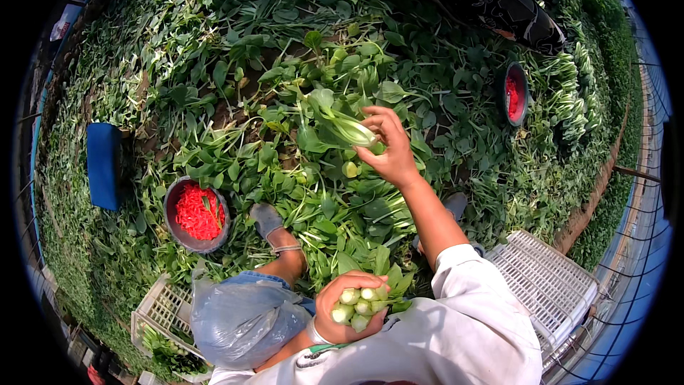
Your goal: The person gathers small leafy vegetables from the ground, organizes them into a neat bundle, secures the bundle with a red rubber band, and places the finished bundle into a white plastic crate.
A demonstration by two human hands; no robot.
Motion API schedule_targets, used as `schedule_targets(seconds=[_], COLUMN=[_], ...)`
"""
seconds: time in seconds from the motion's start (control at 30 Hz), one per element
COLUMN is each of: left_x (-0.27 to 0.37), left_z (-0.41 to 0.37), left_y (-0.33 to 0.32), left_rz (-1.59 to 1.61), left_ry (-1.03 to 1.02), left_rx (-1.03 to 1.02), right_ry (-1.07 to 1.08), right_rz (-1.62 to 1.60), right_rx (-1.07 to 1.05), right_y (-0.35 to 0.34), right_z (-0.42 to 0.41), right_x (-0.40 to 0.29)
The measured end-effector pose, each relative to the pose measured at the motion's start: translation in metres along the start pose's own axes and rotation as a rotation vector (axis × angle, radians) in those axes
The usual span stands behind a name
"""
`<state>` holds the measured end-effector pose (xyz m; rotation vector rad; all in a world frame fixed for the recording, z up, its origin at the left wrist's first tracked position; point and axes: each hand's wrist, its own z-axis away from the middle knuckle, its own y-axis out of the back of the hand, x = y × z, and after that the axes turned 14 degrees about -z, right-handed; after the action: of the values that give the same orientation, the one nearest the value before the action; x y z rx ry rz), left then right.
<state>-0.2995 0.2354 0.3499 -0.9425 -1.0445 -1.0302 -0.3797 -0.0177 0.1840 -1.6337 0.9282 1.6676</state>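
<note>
Close to my body, my left hand (342, 305) is wrapped around a bunch of leafy green vegetables (362, 307). The pale cut stem ends face up towards me, and green leaves stick out to the right of the fist. Farther out, my right hand (393, 149) has a single bok choy-like plant (344, 125) between thumb and fingers near its pale base. Its leaves point away to the upper left and look slightly blurred. Below that hand lies a thick layer of picked and growing leafy greens (320, 187).
A round tub of red ties (200, 214) stands left of my foot; another such tub (515, 93) is at right. Plastic crates (545, 278) (165, 305) flank me. A blue block (104, 166) sits at left. Stacked greens (574, 96) lie near another person's dark patterned clothing (481, 0).
</note>
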Motion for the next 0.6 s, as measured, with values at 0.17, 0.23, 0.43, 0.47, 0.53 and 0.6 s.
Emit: schedule_targets(seconds=[0.17,0.23,0.43,0.47,0.53,0.6], left_x=[0.001,0.000,-0.003,-0.004,-0.007,-0.004], left_z=[-0.006,-0.004,0.002,0.004,0.008,0.010], left_y=[-0.017,-0.022,-0.032,-0.033,-0.036,-0.037], left_rz=[0.022,0.018,-0.039,-0.056,-0.092,-0.110], left_ry=[-0.068,-0.070,-0.046,-0.037,-0.024,0.011], left_rx=[-0.046,-0.087,-0.149,-0.165,-0.186,-0.246], right_ry=[-0.259,-0.170,-0.787,-0.753,-0.593,-0.697], right_rz=[-0.927,-1.365,-0.467,-0.026,0.533,0.640], right_rx=[0.400,0.505,0.638,0.536,0.469,0.439], right_y=[0.051,0.071,0.142,0.146,0.133,0.117], right_z=[0.106,0.131,0.146,0.145,0.135,0.124], right_x=[-0.026,-0.016,0.048,0.066,0.086,0.092])
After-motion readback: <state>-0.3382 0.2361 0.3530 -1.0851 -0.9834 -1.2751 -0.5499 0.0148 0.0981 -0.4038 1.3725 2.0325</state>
